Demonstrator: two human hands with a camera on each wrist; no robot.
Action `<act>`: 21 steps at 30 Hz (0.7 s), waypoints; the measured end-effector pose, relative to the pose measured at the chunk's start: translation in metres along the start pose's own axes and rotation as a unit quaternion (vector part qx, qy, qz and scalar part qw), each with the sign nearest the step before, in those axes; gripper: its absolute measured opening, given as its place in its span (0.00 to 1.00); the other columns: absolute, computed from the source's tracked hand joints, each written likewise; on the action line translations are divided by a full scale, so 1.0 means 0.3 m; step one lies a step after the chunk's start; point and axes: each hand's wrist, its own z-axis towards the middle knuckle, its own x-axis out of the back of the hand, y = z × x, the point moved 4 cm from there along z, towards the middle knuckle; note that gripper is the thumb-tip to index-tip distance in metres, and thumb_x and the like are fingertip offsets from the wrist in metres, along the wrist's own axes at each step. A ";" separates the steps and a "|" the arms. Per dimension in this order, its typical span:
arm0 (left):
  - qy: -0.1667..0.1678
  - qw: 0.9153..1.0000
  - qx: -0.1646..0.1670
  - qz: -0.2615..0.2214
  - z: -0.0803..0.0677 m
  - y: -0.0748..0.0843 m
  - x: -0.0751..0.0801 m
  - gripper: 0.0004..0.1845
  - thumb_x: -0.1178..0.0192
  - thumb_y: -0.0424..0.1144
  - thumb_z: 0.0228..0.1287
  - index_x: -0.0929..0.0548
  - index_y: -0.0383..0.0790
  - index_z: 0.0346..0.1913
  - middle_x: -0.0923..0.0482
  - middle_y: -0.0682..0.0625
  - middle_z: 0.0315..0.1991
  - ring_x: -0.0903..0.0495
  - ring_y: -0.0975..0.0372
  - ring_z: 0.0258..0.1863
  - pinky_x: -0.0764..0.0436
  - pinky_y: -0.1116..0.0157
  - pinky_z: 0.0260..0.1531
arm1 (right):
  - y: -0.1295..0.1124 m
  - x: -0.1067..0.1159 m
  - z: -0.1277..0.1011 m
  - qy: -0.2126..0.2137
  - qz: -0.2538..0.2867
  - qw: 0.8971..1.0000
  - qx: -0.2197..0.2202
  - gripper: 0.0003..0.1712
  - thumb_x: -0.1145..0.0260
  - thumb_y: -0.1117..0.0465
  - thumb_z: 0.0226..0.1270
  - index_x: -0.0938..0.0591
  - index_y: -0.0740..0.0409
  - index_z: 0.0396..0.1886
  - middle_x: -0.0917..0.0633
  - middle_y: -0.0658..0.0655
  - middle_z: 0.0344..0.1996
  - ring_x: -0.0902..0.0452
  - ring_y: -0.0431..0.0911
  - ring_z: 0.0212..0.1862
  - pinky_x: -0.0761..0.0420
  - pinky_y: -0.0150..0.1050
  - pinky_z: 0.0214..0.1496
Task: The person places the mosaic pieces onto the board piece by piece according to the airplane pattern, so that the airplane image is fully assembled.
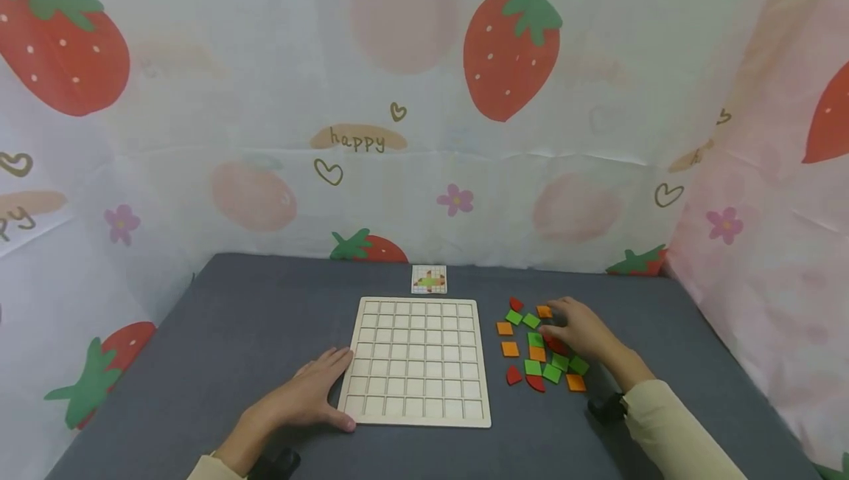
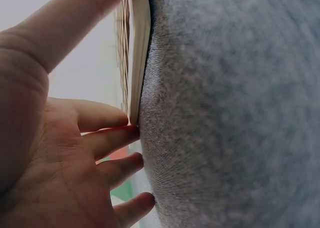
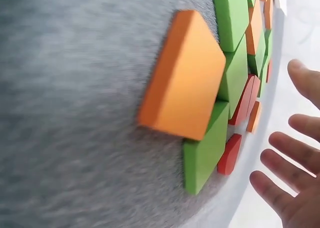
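My left hand (image 1: 308,394) rests at the left edge of a light wooden grid board (image 1: 424,421), thumb near its front-left corner. In the left wrist view, straight, spread fingers (image 2: 115,140) touch the board's edge and the cloth. Over the loose pieces to the right hovers my right hand (image 1: 584,331), fingers relaxed and holding nothing. Nearest to it are an orange square tile (image 1: 544,312) and red rounded tiles (image 1: 556,344), partly hidden. Green square tiles (image 1: 551,373) lie among them. The right wrist view shows an orange tile (image 3: 187,86) up close, against green ones (image 3: 206,148).
A small card (image 1: 429,279) with a coloured grid picture lies behind the board. Dark grey cloth (image 1: 265,318) covers the table. A strawberry-patterned curtain (image 1: 424,207) stands along the back and sides. Black wrist devices (image 1: 605,408) sit at both wrists.
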 end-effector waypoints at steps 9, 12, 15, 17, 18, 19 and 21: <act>-0.006 1.000 0.016 -0.002 0.004 0.000 0.001 0.62 0.22 0.55 0.38 0.42 0.28 0.73 0.44 0.34 0.74 0.49 0.38 0.75 0.47 0.36 0.68 | 0.006 -0.008 0.056 -0.012 -0.005 1.000 0.009 0.30 0.34 0.57 0.66 0.26 0.68 0.64 0.24 0.71 0.58 0.27 0.66 0.58 0.25 0.60 0.56; -0.006 1.000 0.016 -0.004 0.004 0.003 0.002 0.61 0.22 0.54 0.38 0.42 0.28 0.73 0.44 0.34 0.74 0.48 0.38 0.75 0.47 0.36 0.68 | 0.009 -0.011 0.064 -0.014 -0.009 1.000 0.011 0.27 0.34 0.60 0.66 0.25 0.68 0.62 0.23 0.70 0.56 0.26 0.65 0.57 0.24 0.59 0.55; -0.005 1.000 0.018 -0.006 0.003 0.006 0.003 0.61 0.21 0.53 0.38 0.41 0.28 0.73 0.43 0.34 0.74 0.48 0.38 0.75 0.47 0.36 0.68 | 0.011 -0.017 0.070 -0.011 -0.017 1.000 0.020 0.25 0.34 0.64 0.65 0.23 0.69 0.60 0.22 0.70 0.55 0.25 0.65 0.56 0.23 0.58 0.55; -0.005 1.000 0.021 -0.004 0.003 0.006 0.004 0.61 0.21 0.53 0.37 0.41 0.28 0.73 0.43 0.34 0.74 0.48 0.38 0.75 0.47 0.36 0.68 | 0.011 -0.021 0.076 -0.010 -0.022 0.999 0.024 0.23 0.34 0.65 0.64 0.22 0.69 0.58 0.21 0.70 0.54 0.24 0.64 0.55 0.22 0.57 0.54; -0.005 1.000 0.022 -0.003 0.003 0.007 0.005 0.61 0.21 0.53 0.37 0.41 0.28 0.72 0.43 0.34 0.74 0.48 0.38 0.75 0.46 0.36 0.68 | 0.009 -0.022 0.079 -0.007 -0.025 0.999 0.027 0.22 0.34 0.66 0.64 0.22 0.70 0.57 0.21 0.69 0.53 0.23 0.63 0.54 0.22 0.56 0.53; -0.005 1.000 0.023 -0.002 0.002 0.007 0.005 0.61 0.21 0.53 0.37 0.40 0.28 0.72 0.43 0.34 0.74 0.47 0.38 0.75 0.46 0.36 0.68 | 0.008 -0.023 0.082 -0.005 -0.027 0.999 0.030 0.21 0.34 0.67 0.64 0.21 0.70 0.56 0.20 0.69 0.52 0.22 0.62 0.52 0.21 0.55 0.51; -0.004 1.000 0.024 0.000 0.002 0.008 0.007 0.61 0.21 0.53 0.37 0.40 0.28 0.72 0.42 0.34 0.74 0.47 0.38 0.75 0.46 0.36 0.67 | 0.004 -0.025 0.089 -0.002 -0.031 0.999 0.031 0.20 0.35 0.69 0.63 0.20 0.70 0.55 0.19 0.68 0.49 0.21 0.60 0.49 0.20 0.54 0.49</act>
